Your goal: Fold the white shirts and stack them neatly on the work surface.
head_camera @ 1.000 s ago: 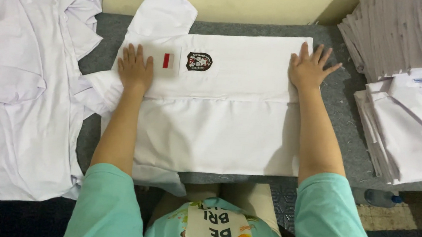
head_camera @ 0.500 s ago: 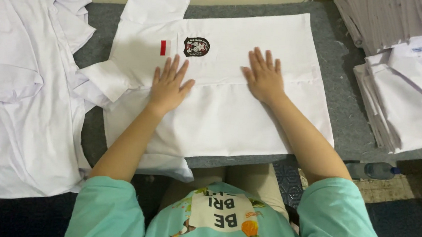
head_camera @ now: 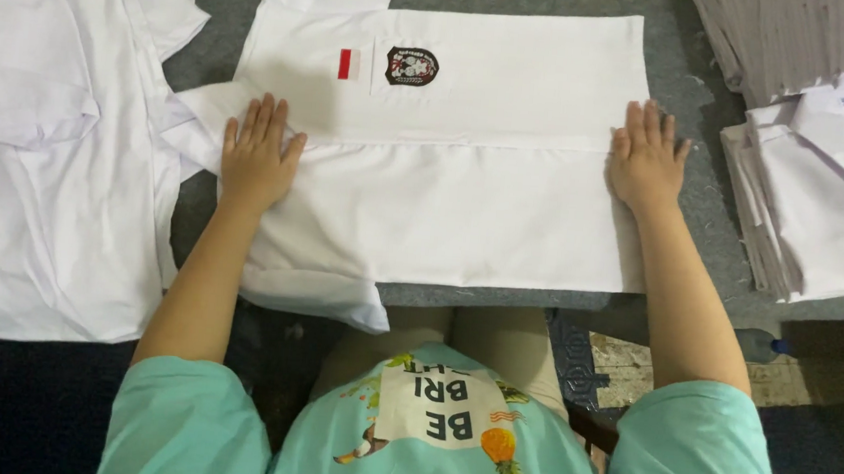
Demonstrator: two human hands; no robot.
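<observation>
Your left hand (head_camera: 256, 149) and right hand (head_camera: 646, 157) lie flat, palms down, fingers together and pointing away from you, well apart at opposite ends of the shirt (head_camera: 447, 169), both forearms stretched forward.

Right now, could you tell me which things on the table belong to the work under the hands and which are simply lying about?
In hand:
- white shirt with a badge, spread flat on the grey table
- left hand, pressed flat on it
- right hand, flat on its right edge

Lying about:
- loose white shirts at left
- stack of folded shirts at right
</observation>
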